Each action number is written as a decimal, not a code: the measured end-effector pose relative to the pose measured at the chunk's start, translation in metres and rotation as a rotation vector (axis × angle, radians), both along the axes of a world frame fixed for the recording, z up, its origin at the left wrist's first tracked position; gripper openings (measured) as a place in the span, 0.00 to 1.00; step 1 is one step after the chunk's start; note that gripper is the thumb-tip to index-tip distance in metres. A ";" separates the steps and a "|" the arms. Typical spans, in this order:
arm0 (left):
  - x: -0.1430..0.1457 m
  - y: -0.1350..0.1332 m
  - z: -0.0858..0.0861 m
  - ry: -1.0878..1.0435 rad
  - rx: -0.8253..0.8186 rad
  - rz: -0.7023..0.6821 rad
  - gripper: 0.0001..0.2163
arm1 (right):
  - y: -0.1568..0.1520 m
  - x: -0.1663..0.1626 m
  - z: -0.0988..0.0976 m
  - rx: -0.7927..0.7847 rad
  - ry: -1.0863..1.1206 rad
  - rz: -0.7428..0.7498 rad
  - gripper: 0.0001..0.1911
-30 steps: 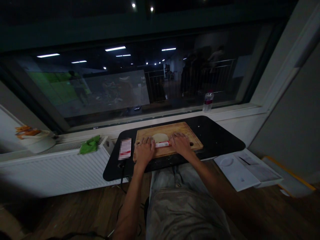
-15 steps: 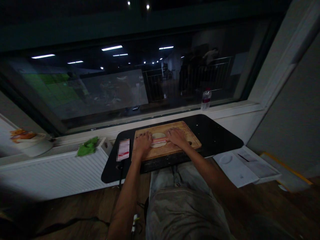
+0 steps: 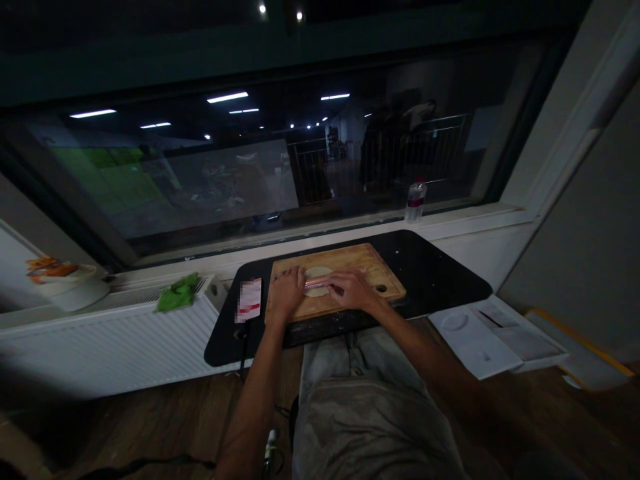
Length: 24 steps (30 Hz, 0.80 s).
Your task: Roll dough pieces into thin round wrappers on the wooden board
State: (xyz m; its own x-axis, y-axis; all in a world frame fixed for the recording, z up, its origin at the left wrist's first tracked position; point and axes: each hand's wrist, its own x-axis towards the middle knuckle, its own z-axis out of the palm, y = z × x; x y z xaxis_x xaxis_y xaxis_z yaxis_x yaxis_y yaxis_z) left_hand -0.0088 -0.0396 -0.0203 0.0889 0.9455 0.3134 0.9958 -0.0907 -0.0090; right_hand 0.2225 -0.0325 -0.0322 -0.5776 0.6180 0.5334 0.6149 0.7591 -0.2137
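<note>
A wooden cutting board [image 3: 373, 263] lies on a small black table [image 3: 440, 277] under a dark window. On the board is a flat pale round of dough [image 3: 316, 271], and a thin red-and-white roller [image 3: 317, 285] lies across its near edge. My left hand [image 3: 285, 293] rests flat on the roller's left end. The fingers of my right hand [image 3: 350, 290] stretch out over its right end and point left. Both hands lie on the roller and neither is wrapped round it.
A red-and-white packet [image 3: 249, 300] lies on the table left of the board. A water bottle [image 3: 415, 200] stands on the window sill. A green cloth [image 3: 177, 292] and a white bowl [image 3: 70, 287] sit over the radiator [image 3: 110, 340]. White sheets [image 3: 495, 333] lie on the floor, right.
The roller went forward onto the dough and has come back toward me. My right hand has turned so its fingers point left along the roller.
</note>
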 end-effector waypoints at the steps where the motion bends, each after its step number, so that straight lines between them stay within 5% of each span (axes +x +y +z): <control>1: 0.001 0.000 0.000 -0.028 0.011 0.017 0.22 | -0.001 0.001 -0.001 -0.013 -0.015 0.011 0.17; 24: 0.000 -0.003 -0.001 -0.096 0.035 -0.028 0.23 | 0.000 -0.001 0.007 -0.064 -0.236 0.009 0.13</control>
State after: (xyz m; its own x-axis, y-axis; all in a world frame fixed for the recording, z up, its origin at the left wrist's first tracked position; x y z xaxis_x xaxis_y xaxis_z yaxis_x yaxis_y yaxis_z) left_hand -0.0084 -0.0428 -0.0216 0.0829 0.9314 0.3544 0.9893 -0.1197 0.0832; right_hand 0.2215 -0.0324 -0.0255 -0.6874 0.6402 0.3430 0.6464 0.7546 -0.1129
